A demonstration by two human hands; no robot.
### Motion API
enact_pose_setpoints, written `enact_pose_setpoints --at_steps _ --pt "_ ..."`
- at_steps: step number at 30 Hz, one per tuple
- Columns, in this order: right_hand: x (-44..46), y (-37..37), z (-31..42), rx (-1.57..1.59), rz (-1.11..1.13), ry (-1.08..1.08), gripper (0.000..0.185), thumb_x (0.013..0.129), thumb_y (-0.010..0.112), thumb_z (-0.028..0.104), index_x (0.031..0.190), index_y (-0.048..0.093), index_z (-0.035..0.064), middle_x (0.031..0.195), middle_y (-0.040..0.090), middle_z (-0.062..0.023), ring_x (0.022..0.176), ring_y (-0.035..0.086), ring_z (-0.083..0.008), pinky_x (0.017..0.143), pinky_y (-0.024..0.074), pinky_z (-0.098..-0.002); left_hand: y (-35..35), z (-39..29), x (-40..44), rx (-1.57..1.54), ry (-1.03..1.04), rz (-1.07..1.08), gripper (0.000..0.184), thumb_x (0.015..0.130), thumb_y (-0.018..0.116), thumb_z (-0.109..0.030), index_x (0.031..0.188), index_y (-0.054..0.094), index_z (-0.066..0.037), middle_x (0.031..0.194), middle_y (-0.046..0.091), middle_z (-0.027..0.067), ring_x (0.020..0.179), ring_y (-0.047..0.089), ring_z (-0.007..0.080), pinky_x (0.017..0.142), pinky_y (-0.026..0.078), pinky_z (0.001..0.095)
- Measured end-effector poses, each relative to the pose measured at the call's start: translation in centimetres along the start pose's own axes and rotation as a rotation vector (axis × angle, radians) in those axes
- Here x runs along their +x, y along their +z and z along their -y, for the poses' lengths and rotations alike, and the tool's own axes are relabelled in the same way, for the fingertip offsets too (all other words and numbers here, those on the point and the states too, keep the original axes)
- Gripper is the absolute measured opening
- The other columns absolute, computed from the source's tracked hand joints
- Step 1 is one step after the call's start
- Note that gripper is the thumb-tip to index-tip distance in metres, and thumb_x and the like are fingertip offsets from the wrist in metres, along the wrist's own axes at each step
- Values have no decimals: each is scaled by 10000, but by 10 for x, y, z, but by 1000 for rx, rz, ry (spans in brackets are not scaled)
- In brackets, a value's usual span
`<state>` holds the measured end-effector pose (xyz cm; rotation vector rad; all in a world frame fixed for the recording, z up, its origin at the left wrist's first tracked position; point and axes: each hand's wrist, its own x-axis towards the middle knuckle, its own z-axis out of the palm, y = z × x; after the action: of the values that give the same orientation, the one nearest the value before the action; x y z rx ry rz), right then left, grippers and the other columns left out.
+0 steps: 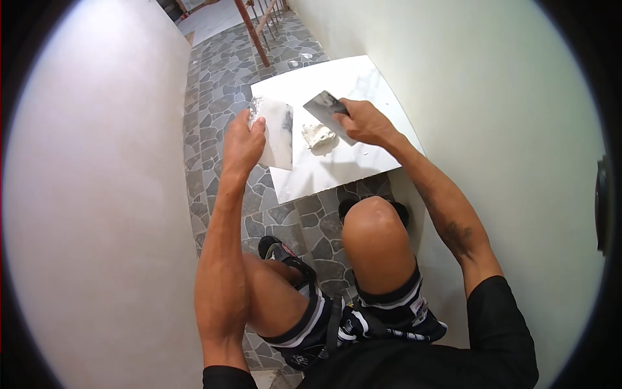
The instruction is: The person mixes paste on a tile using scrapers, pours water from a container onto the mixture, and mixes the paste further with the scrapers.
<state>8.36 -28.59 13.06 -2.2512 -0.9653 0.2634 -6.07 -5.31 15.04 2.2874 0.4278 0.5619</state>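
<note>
My left hand [245, 144] grips a flat, pale rectangular plate [277, 139] with grey smears near its upper edges; its exact kind is unclear. In my right hand [365, 121] is a metal scraper [322, 106], a thin grey blade tilted over the board. Between the two tools, a lump of white putty [318, 136] sits on a white marble-look tile [311, 185]. The scraper is close to the putty's right side; whether they touch I cannot tell.
Pale walls [116, 194] rise close on both sides. Grey stone-pattern flooring [217, 74] runs between them. A reddish-brown post [253, 32] stands beyond the tile, beside thin rods. My bent knee [376, 223] is just in front of the tile's near edge.
</note>
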Motion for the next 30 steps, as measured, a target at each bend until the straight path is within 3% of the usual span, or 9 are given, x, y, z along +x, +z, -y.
enact_pose_setpoints --at_steps 2,5,8,15,17,19,20,24,30 --pt "7 3 -11 200 -2 61 360 929 599 226 1136 629 -67 988 702 -235 897 675 -334 819 511 -425 1 0 -2 74 40 -79 286 939 584 -185 1061 629 70 1001 681 296 929 669 439 812 506 461" --pt "10 0 -16 552 34 219 383 946 649 240 1133 649 -95 971 694 -163 864 658 -225 797 519 -364 2 2 -4 -40 -21 -64 294 942 587 -189 1053 622 81 975 684 287 888 682 394 798 507 452" --pt "12 -4 -32 835 89 386 364 959 684 228 1133 638 -89 995 683 -120 823 670 -166 709 573 -318 4 18 3 -179 -225 100 350 981 577 -200 1143 596 110 1015 688 158 890 664 230 827 515 348" --pt "-4 -11 -51 1294 147 502 356 946 693 203 1145 603 -77 1001 698 -126 807 715 -192 727 625 -338 16 13 -2 -514 -440 165 287 966 593 -187 1046 615 88 886 671 124 725 641 184 622 512 347" --pt "-9 -7 -44 1290 93 574 276 942 706 259 1080 648 26 915 705 -53 730 683 -133 574 563 -292 28 16 -2 -536 -500 234 293 985 584 -198 1112 611 64 907 662 84 674 629 153 501 492 322" --pt "-12 -2 -40 1282 110 598 233 944 709 326 1024 681 108 848 707 9 679 652 -78 524 504 -246 35 1 -7 -593 -577 304 289 987 587 -207 1120 609 49 930 660 87 711 635 163 547 505 326" --pt "-13 3 -34 1221 72 627 217 935 714 389 966 690 176 786 689 58 618 591 -34 478 412 -215 40 -9 -9 -625 -618 339 288 989 589 -212 1124 609 41 941 659 89 730 638 168 570 512 328" --pt "-12 18 -20 1259 -15 645 249 931 718 400 950 678 154 754 666 53 571 565 -34 411 362 -223 48 -43 -10 -695 -758 416 261 982 608 -198 1135 615 14 1016 654 96 878 635 188 712 518 349" --pt "-17 20 -20 1288 104 538 340 935 713 386 1011 661 59 717 648 16 477 543 -42 354 361 -201 49 -34 6 -854 -804 275 256 976 632 -151 1172 584 6 1089 632 99 904 628 189 704 525 324"
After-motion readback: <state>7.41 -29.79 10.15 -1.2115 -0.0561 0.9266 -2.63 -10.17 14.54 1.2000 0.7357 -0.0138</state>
